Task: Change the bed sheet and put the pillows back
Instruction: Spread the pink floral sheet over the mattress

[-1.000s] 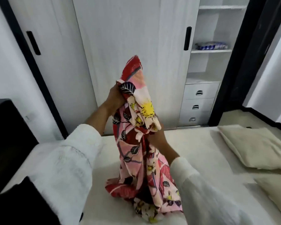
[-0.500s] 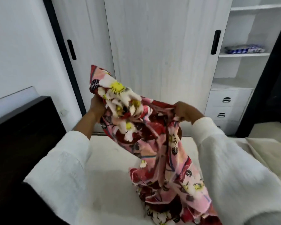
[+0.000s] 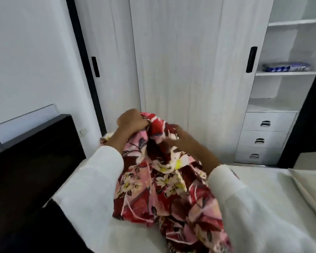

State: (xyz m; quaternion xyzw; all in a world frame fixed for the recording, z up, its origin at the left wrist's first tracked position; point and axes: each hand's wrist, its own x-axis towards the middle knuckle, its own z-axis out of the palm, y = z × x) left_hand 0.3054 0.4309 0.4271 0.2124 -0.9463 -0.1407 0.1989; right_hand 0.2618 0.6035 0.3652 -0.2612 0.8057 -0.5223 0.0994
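Floral bed sheet (image 3: 164, 189) bunched at frame centre, held up over bare mattress (image 3: 263, 183), lower folds trailing to bottom edge. Left hand (image 3: 132, 120) fisted round top of cloth. Right hand (image 3: 173, 136) just beside it, fingers buried in folds, gripping. Black headboard (image 3: 31, 161) at left. Pillow (image 3: 310, 189) at right edge. Wardrobe (image 3: 190, 70) behind.

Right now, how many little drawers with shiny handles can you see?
3, stacked under the open shelves on the right: the top drawer, the middle drawer and the bottom drawer. None seem hidden.
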